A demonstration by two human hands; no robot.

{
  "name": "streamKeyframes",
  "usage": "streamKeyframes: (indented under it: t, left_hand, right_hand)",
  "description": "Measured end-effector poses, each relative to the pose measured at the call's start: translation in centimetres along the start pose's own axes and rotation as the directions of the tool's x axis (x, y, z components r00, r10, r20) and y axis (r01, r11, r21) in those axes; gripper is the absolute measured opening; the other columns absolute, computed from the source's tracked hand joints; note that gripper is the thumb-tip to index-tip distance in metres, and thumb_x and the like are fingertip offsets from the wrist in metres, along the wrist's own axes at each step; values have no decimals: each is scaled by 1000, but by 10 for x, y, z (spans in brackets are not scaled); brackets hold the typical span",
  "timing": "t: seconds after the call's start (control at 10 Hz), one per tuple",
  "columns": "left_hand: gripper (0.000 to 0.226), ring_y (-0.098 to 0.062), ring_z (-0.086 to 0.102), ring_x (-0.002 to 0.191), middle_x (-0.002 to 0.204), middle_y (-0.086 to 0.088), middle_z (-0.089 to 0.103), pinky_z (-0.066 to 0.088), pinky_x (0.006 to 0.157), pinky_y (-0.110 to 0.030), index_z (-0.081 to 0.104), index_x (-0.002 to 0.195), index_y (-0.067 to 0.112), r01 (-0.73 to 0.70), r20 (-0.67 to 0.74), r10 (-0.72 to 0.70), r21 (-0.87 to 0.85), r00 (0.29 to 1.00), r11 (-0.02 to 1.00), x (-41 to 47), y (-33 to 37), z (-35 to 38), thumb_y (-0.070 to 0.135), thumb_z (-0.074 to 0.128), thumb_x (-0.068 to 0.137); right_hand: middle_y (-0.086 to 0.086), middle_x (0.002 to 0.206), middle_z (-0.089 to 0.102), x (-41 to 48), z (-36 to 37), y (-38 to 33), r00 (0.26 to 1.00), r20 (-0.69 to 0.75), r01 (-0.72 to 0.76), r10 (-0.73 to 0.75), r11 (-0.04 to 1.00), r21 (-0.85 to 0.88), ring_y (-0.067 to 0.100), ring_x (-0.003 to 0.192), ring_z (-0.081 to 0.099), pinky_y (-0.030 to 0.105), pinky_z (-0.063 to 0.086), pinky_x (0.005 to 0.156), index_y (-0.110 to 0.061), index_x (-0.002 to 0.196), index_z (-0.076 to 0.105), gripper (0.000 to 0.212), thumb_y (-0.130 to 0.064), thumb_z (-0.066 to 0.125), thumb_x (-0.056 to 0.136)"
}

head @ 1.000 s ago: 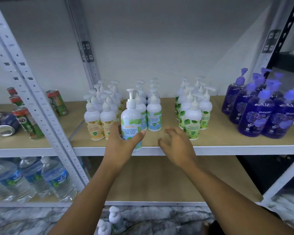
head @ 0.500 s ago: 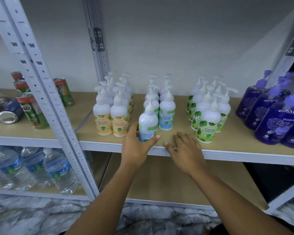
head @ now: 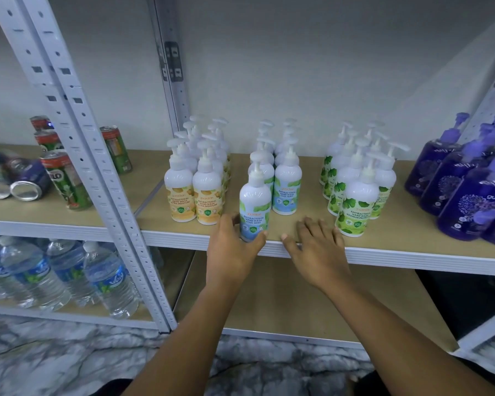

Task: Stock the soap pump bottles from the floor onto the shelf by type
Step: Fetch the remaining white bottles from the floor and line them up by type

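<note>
My left hand [head: 232,247] grips the base of a white pump bottle with a blue Cool Mint label [head: 255,205], standing upright near the front edge of the wooden shelf [head: 406,238]. It stands in front of the blue-label group [head: 287,181]. My right hand [head: 316,244] rests flat with straight fingers on the shelf's front edge, just right of that bottle. Yellow-label bottles [head: 195,181] stand in a group to the left, green-label bottles [head: 357,184] to the right, and purple bottles [head: 466,190] at the far right.
A white perforated upright [head: 97,178] splits the rack. Drink cans [head: 66,178] stand and lie on the left bay's shelf, with water bottles [head: 106,278] below. The lower shelf [head: 283,295] under my arms is bare wood. Marble floor [head: 55,364] lies beneath.
The view has shifted closer and leftward. My left hand has set the Cool Mint bottle down at the shelf front. My right hand has flattened onto the shelf edge.
</note>
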State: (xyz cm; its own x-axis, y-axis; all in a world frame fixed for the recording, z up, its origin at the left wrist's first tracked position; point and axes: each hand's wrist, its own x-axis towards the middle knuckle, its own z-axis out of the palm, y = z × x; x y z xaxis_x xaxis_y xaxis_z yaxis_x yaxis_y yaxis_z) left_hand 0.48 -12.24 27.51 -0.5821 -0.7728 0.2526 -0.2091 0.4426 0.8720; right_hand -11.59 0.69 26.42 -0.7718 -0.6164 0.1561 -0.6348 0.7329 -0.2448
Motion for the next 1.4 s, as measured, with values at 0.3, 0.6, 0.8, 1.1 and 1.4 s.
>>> streamKeyframes:
  t: [0.3, 0.6, 0.8, 1.1, 1.4]
  left_hand:
    - [59, -18, 62, 114, 118, 7, 70, 47, 99, -45, 59, 123, 19, 6, -100, 10, 156, 995, 988, 20, 0, 15, 50, 80, 77]
    - [55, -18, 50, 121, 120, 13, 66, 27, 100, -38, 56, 121, 27, 92, -164, -56, 223, 985, 970, 24, 6, 28, 56, 75, 79]
    - [55, -17, 49, 120, 118, 12, 65, 24, 98, -36, 55, 120, 25, 99, -187, -62, 197, 980, 975, 23, 7, 31, 53, 76, 78]
    - [56, -18, 49, 121, 120, 12, 64, 24, 101, -38, 56, 123, 24, 92, -192, -52, 204, 980, 975, 22, 9, 32, 51, 76, 78]
    - [62, -15, 55, 121, 127, 6, 60, 46, 104, -39, 53, 132, 18, -25, -68, 29, 61, 997, 998, 5, 0, 4, 41, 79, 80]
  right_hand:
    - [-2, 164, 25, 2, 2, 0, 1000, -7, 1, -1, 1000, 5, 24, 153, 13, 46, 4, 122, -22, 153, 36, 65, -60, 27, 101]
    - [-3, 164, 24, 3, 3, 1, 1000, -9, -3, 3, 1000, 22, 23, 153, 11, 45, 4, 122, -22, 152, 36, 64, -59, 29, 101]
    - [-3, 163, 27, 4, 4, 1, 1000, -21, -8, 9, 1000, 29, 24, 153, 13, 46, 6, 122, -22, 151, 39, 64, -60, 31, 101]
    - [-2, 163, 28, 4, 5, 1, 1000, -31, -2, 3, 999, 50, 24, 153, 14, 46, 6, 122, -22, 151, 39, 64, -60, 32, 101]
    - [2, 131, 60, -1, -2, -7, 988, -150, 71, -38, 974, 215, 26, 128, 48, 40, 33, 109, -18, 118, 68, 41, -48, 57, 94]
